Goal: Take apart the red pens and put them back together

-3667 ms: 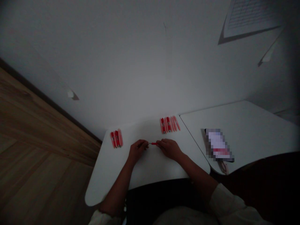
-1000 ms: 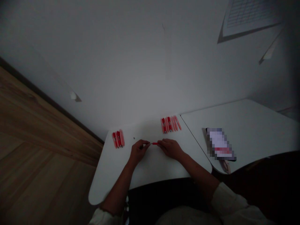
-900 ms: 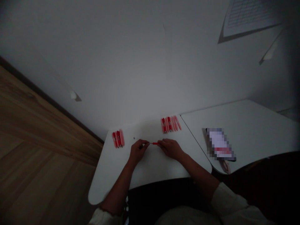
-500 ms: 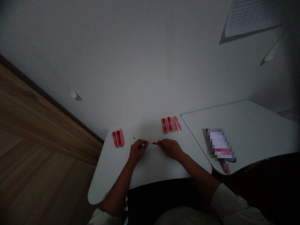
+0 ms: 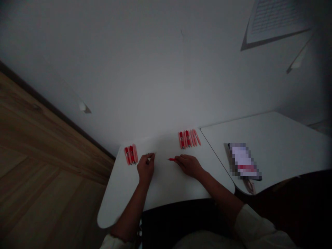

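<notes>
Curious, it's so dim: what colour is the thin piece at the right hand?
The thin piece by the right hand is red, in the head view.

Nothing legible: the wall sheet (image 5: 275, 20) is too dim and small — the packet (image 5: 243, 160) is pixelated.

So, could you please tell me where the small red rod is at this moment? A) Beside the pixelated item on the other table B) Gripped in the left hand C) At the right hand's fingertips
C: the red rod projects from the fingertips of the right hand, while the left hand is apart from it.
</notes>
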Motion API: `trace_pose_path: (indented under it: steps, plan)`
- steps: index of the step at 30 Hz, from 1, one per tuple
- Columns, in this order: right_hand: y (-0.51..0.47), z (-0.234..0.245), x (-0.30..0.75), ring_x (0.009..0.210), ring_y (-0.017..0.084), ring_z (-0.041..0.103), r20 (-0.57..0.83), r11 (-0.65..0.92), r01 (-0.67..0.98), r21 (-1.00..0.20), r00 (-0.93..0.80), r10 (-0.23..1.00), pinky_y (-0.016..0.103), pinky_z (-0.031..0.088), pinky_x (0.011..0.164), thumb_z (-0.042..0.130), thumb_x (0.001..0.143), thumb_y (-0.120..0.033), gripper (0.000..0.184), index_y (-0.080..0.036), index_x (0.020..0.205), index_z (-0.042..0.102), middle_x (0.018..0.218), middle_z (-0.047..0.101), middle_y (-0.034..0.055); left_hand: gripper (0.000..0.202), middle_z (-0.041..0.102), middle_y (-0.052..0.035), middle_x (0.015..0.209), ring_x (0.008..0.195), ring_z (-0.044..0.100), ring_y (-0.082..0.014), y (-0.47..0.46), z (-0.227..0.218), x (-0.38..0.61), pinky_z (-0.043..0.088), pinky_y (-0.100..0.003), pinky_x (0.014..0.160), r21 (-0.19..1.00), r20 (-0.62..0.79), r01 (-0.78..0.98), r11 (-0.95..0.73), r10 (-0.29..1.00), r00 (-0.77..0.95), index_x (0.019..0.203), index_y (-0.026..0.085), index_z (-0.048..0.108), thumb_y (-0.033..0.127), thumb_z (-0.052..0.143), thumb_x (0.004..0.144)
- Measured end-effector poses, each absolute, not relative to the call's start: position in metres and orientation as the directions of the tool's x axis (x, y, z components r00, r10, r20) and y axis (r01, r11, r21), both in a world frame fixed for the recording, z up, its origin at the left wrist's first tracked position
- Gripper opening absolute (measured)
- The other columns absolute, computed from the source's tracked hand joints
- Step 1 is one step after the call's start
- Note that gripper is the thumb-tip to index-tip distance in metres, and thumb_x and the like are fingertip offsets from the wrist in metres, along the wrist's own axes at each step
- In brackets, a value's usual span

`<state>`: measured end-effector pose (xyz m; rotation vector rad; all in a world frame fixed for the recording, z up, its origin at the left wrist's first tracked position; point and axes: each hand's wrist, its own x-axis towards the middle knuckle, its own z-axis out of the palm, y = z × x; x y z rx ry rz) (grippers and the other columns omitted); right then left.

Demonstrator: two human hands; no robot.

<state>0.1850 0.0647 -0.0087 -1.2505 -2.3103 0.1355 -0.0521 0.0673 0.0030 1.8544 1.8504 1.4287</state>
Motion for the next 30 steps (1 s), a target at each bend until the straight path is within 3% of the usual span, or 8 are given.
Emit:
trace_pose_path:
  steps: [3,7,12,18,30]
  plan:
    - [0.066,-0.012,0.185,0.076,0.014,0.059,0.398,0.582,0.745,-0.326,-0.450,0.799,0.024,0.038,0.065,0.031,0.098,-0.039,0.035,-0.022,0.107,0.060,0.084,0.064,0.0045,0.027,0.064,-0.0068,0.091,0.072,0.056,-0.0172,0.067,0.007,-0.064,0.044,-0.031,0.068,0.625,0.569,0.771,-0.123,0.748,-0.341,0.096,0.019,0.066,0.039,0.052,0.084]
    - [0.067,-0.015,0.186,0.076,0.014,0.059,0.397,0.589,0.744,-0.316,-0.460,0.794,0.024,0.038,0.066,0.030,0.098,-0.039,0.036,-0.022,0.108,0.060,0.085,0.065,0.0050,0.029,0.061,-0.0115,0.106,0.094,0.056,-0.0271,0.066,0.005,-0.076,0.043,-0.037,0.070,0.548,0.566,0.836,0.034,0.720,-0.401,0.099,0.021,0.066,0.040,0.049,0.086]
    - [0.067,-0.016,0.185,0.077,0.015,0.059,0.390,0.582,0.749,-0.318,-0.456,0.800,0.024,0.039,0.067,0.031,0.098,-0.039,0.035,-0.022,0.109,0.060,0.086,0.065,0.0051,0.029,0.063,-0.0126,0.099,0.082,0.058,-0.0271,0.071,-0.004,-0.078,0.042,-0.035,0.061,0.456,0.505,0.878,0.147,0.769,-0.391,0.096,0.022,0.069,0.041,0.051,0.084]
    - [0.066,-0.016,0.186,0.079,0.015,0.059,0.388,0.593,0.732,-0.336,-0.466,0.795,0.024,0.039,0.067,0.031,0.098,-0.038,0.034,-0.022,0.108,0.059,0.087,0.065,0.0050,0.026,0.065,-0.0139,0.090,0.075,0.058,-0.0258,0.077,-0.011,-0.080,0.041,-0.031,0.053,0.383,0.506,0.914,0.136,0.796,-0.331,0.089,0.022,0.072,0.039,0.053,0.082]
    - [0.065,-0.014,0.187,0.076,0.015,0.059,0.383,0.588,0.734,-0.340,-0.463,0.799,0.024,0.038,0.066,0.031,0.098,-0.038,0.034,-0.022,0.108,0.059,0.085,0.064,0.0051,0.029,0.066,-0.0118,0.090,0.075,0.058,-0.0260,0.077,-0.010,-0.078,0.042,-0.032,0.056,0.303,0.459,0.932,0.200,0.826,-0.327,0.093,0.025,0.071,0.041,0.050,0.084]
